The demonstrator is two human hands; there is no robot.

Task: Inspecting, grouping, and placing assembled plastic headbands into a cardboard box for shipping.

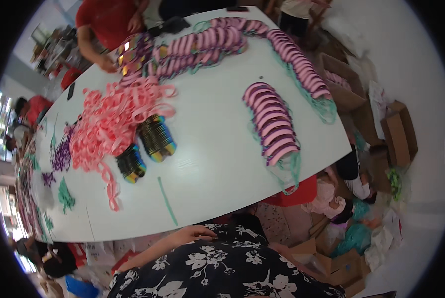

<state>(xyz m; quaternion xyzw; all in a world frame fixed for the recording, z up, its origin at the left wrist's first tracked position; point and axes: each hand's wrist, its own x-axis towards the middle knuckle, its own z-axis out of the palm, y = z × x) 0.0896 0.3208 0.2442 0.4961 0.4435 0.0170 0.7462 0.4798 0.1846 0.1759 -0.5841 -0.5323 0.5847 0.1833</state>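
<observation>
My left hand (201, 232) rests on my lap, against the dark floral cloth, below the table's near edge. Its fingers lie loosely stretched, with nothing seen in them. Only part of my right forearm (294, 258) shows beside the cloth; the hand itself is hidden. Nearest to my left hand on the white table (212, 174) lies a thin green strip (167, 201). Farther in stand two stacks of dark, shiny, rainbow-tinted curved pieces (156, 138). To the right, a row of pink curved bands with purple edges and teal cords (272, 121) lies nested together.
A heap of pink loops (108, 116) covers the table's left middle. Longer rows of pink bands (297, 62) run along the far and right sides. A person in red (108, 22) stands opposite. Cardboard boxes (399, 134) and bags sit right; a red stool (294, 192) is below the edge.
</observation>
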